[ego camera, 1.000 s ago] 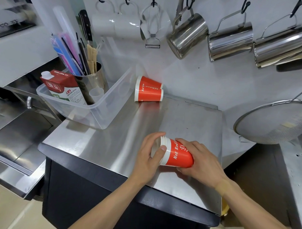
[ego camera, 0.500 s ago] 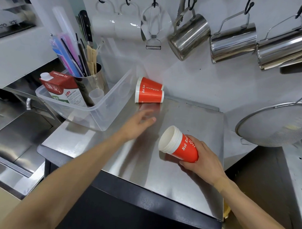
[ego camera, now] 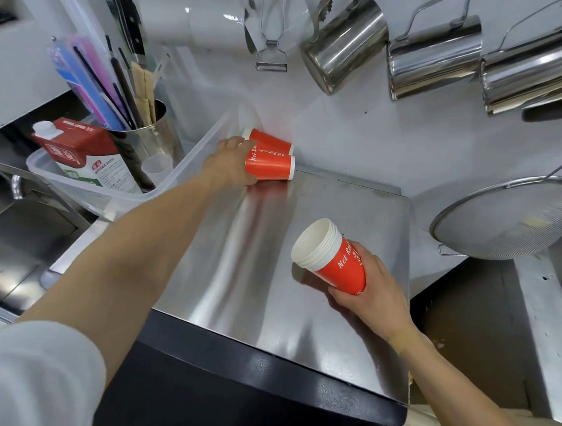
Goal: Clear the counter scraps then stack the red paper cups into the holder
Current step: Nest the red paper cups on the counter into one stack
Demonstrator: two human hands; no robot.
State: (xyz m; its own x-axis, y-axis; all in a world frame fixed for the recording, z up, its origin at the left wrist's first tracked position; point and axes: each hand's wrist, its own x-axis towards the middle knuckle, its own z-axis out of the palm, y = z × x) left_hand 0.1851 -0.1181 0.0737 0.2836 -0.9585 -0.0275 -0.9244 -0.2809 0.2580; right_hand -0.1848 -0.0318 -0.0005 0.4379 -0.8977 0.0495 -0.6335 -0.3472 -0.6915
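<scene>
Left hand [ego camera: 231, 163]: fingers wrapped on front cup [ego camera: 271, 167], lying by wall.
Right hand [ego camera: 373, 291]: fingers clamped round cup stack [ego camera: 334, 258], tilted above counter [ego camera: 242, 246].

bare steel counter [ego camera: 242, 246] mid-span, plastic bin [ego camera: 189, 171] crowding the left

red cups [ego camera: 342, 268] — white lettering, steel-grey counter [ego camera: 242, 246]
</scene>
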